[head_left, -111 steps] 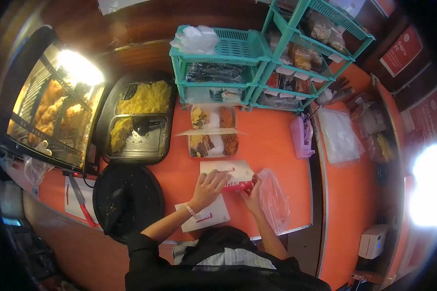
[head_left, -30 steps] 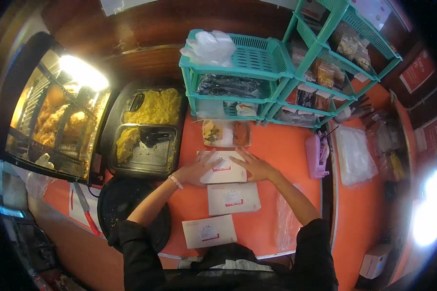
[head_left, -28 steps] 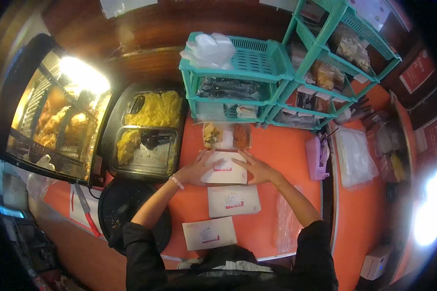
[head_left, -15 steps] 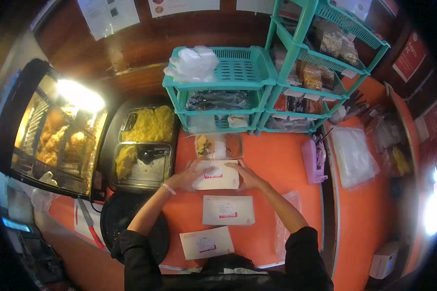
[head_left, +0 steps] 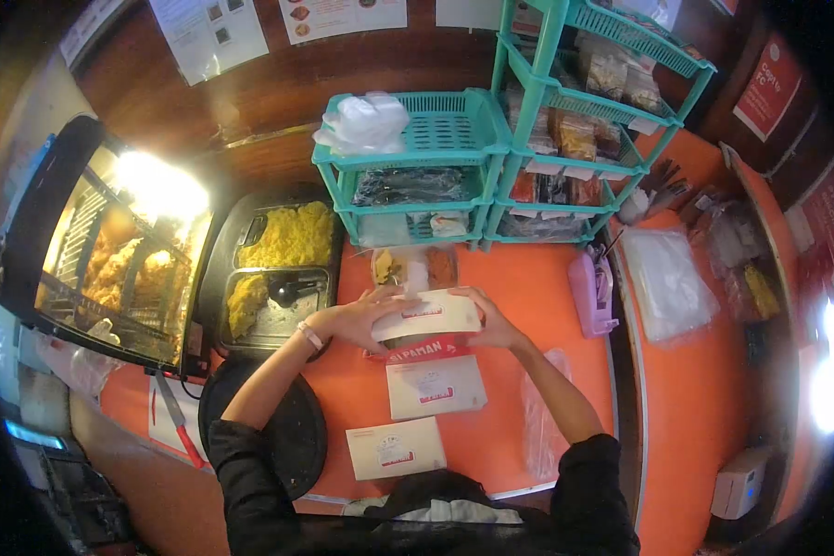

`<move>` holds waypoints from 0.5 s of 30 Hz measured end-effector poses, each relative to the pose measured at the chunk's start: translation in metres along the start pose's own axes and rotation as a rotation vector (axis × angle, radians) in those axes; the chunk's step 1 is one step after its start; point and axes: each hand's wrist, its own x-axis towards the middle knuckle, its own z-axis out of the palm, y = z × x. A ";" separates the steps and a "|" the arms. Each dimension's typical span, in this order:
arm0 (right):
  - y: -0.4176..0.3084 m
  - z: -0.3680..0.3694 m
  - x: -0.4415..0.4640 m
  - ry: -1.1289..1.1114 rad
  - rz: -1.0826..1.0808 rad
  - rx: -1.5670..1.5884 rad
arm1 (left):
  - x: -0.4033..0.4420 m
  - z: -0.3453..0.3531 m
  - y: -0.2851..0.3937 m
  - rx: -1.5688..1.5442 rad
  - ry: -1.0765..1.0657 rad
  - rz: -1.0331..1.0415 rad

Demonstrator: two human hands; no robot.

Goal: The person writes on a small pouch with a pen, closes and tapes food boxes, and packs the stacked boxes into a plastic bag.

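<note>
A white cardboard food box (head_left: 424, 315) with red lettering on its front side is between my two hands. My left hand (head_left: 360, 321) grips its left end, fingers over the top edge. On the right end, my right hand (head_left: 489, 320) is wrapped round the corner. The box looks slightly raised or tilted, as its red front side shows. Just behind it lies a container of food (head_left: 415, 269) with sections of different colours. Nearer to me, two more closed food boxes, a middle one (head_left: 435, 387) and a front one (head_left: 396, 448), rest on the orange table (head_left: 519, 398).
At left stand a lit display warmer (head_left: 111, 269), a black tray of yellow food (head_left: 283, 269), a round black lid (head_left: 269, 426) and a red-handled knife (head_left: 181, 422). Teal racks (head_left: 454, 130) rise at the back. A purple holder (head_left: 591, 295) and plastic bags (head_left: 667, 283) are at right.
Both hands have shifted a little to the right with the box, and its red front side has come into view. The camera view has moved slightly.
</note>
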 end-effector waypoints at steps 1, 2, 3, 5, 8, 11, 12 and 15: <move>-0.003 0.001 -0.009 0.001 0.000 -0.001 | -0.001 -0.016 0.026 0.006 -0.043 0.023; -0.007 0.006 -0.023 0.022 -0.052 -0.053 | -0.002 -0.012 0.037 0.003 -0.042 0.023; -0.010 0.012 -0.038 0.041 -0.102 -0.103 | -0.006 0.000 0.047 0.024 0.003 0.050; -0.017 0.030 -0.071 0.047 -0.006 -0.024 | -0.021 0.027 0.068 0.053 0.044 0.056; -0.013 0.045 -0.102 0.018 0.119 -0.022 | -0.042 0.098 0.069 -0.020 0.165 -0.074; -0.016 0.047 -0.109 -0.016 0.031 -0.275 | -0.048 0.126 0.067 -0.124 0.396 -0.033; -0.028 0.043 -0.106 -0.008 0.062 -0.378 | -0.051 0.131 0.068 -0.155 0.465 -0.071; -0.056 0.052 -0.115 -0.025 0.065 -0.570 | -0.057 0.153 0.071 -0.386 0.555 -0.104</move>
